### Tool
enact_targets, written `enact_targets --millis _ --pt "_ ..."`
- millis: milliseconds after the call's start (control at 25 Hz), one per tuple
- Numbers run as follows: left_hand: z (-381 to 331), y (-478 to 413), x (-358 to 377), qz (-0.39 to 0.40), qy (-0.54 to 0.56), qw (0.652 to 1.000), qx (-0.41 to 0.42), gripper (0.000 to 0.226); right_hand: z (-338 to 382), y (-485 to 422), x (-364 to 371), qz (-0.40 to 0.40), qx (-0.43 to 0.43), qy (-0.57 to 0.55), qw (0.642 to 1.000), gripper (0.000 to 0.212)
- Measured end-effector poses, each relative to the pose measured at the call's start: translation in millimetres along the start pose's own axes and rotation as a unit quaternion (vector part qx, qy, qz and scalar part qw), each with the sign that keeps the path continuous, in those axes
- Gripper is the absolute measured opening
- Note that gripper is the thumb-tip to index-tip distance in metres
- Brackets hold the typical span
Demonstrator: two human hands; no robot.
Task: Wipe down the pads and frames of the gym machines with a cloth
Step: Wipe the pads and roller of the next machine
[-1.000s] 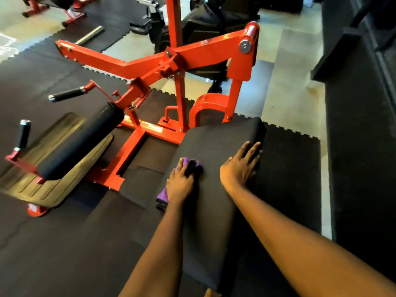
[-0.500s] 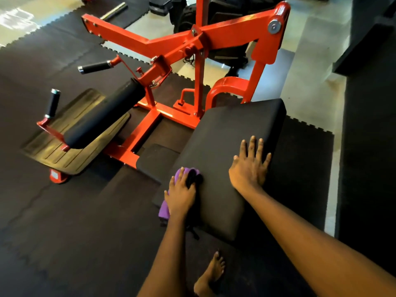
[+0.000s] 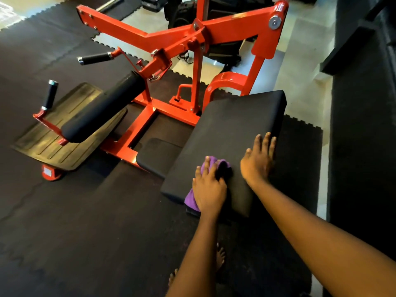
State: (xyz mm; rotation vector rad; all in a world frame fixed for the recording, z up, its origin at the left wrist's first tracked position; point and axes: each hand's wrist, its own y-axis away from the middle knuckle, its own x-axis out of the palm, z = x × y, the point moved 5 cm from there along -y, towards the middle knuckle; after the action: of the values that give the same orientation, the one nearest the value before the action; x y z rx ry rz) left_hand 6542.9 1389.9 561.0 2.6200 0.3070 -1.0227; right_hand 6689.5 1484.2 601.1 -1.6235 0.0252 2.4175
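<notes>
Left hand (image 3: 209, 187) lies with fingers spread on top of a bunched purple cloth (image 3: 190, 199), pressing it onto the near left part of the black seat pad (image 3: 235, 116); its thumb is lost in shadow; the cloth's tail hangs over the pad's near left edge. Right hand (image 3: 258, 162) rests just beside it, apart from the cloth, flat with fingers straight and close together, fingertips reaching the pad's right edge. 2 bare feet (image 3: 219, 257) stand on the dark rubber floor mats (image 3: 85, 221) below the pad's near edge.

Left of the seat pad sits a smaller black pad (image 3: 158, 155), close against the base of the red frame (image 3: 235, 28); farther left a black roller pad (image 3: 105, 108) lies above a ribbed footplate (image 3: 53, 138), with 2 black grip handles (image 3: 96, 58) angled out from it. A small pale label (image 3: 47, 172) on the frame's red foot is too blurred to read.

The mats end in toothed edges against pale floor (image 3: 300, 71) beyond the machine; open mat stretches to the left and toward the camera; on the right a dark raised block (image 3: 364, 146) stands near the pad's side, leaving only a narrow strip between.
</notes>
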Motion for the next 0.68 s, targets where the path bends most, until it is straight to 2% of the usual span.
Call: enact_targets --millis 80,160,280,400,480,560,680 --pt "29.6 -21.5 -5.7 -0.011 -0.032 0.998 -0.055 0.059 13.3 12.2 2.8 0.022 -0.064 0.138 0.988 0.064" --pt "56.4 -40.0 -13.4 -0.022 -0.062 0.993 -0.094 0.06 19.8 16.0 5.2 0.056 -0.092 0.208 0.972 0.067" --pt "95.3 -65.3 -29.6 -0.033 -0.066 0.985 -0.155 0.056 22.0 15.0 6.5 0.077 -0.086 0.262 0.958 0.072" --pt "133.9 -67.1 -42.9 -0.048 -0.024 0.975 -0.218 0.053 25.1 15.3 8.7 0.078 -0.087 0.279 0.953 0.074" --pt "136.2 -46.2 -39.0 -0.063 0.034 0.977 -0.199 0.053 27.4 16.0 6.8 0.084 -0.08 0.288 0.951 0.075" --pt "119.8 -19.5 -29.2 -0.072 0.08 0.984 -0.142 0.048 31.9 15.5 9.3 0.102 -0.079 0.294 0.947 0.075" --pt "115.8 -39.1 -24.2 -0.048 0.035 0.991 -0.117 0.043 49.1 2.9 25.7 0.135 -0.136 0.281 0.94 0.069"
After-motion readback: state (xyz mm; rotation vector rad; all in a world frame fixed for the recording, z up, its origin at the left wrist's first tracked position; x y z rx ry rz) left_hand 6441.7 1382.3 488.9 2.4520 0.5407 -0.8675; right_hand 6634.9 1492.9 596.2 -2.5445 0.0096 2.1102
